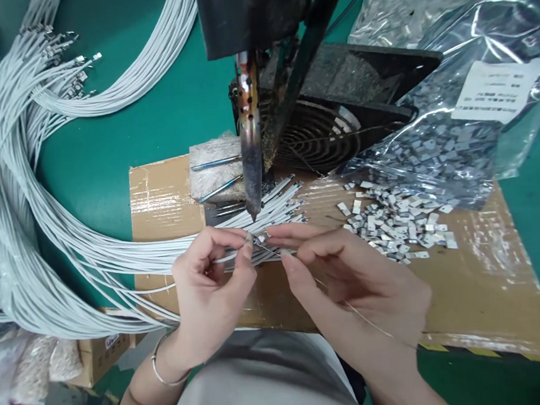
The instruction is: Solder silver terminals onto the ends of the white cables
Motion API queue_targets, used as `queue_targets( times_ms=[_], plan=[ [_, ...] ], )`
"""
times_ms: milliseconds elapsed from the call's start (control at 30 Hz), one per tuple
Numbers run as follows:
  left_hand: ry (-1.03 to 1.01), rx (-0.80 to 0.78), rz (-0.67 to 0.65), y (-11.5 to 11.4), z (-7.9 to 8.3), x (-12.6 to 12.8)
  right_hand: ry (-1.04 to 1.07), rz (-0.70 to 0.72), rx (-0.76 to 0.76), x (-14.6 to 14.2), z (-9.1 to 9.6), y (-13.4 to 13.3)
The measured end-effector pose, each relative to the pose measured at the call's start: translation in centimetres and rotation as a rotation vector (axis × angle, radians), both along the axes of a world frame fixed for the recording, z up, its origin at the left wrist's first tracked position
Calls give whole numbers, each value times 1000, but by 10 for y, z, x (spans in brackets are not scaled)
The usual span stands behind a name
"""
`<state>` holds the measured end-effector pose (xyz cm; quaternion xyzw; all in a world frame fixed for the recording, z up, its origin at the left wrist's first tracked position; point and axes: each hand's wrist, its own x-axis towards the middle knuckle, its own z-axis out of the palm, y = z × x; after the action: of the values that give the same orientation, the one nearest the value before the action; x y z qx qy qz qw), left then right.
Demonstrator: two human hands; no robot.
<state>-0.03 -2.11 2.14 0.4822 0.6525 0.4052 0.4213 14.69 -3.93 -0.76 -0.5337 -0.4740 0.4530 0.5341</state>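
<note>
My left hand (pixel 213 277) pinches the end of a thin white wire (pixel 227 256) between thumb and fingers. My right hand (pixel 346 271) pinches a thin strand of solder wire (pixel 370 323) that trails back over my wrist, its tip meeting the white wire's end. Both pinches sit just below the tip of a fixed soldering iron (pixel 252 166) that points down at the taped cardboard sheet (pixel 486 297). A bundle of white wire ends (pixel 274 205) lies under the iron's tip. I cannot make out whether a small metal terminal is between the fingertips.
A pile of small metal terminals (pixel 395 223) spills from a clear bag (pixel 458 142) at right. A black fan (pixel 324 128) stands behind the iron. Long white wire bundles (pixel 10 206) loop across the green table at left. Small boxes (pixel 98 353) sit lower left.
</note>
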Motion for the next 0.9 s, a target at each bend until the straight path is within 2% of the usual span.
queue_targets(
  times_ms=[533, 900],
  plan=[
    [80, 61, -6, -3, 0, 1, -28, -11, 4, -1, 1, 1],
    [51, 47, -1, -2, -2, 1, -33, -31, 18, -2, -1, 2]
  ],
)
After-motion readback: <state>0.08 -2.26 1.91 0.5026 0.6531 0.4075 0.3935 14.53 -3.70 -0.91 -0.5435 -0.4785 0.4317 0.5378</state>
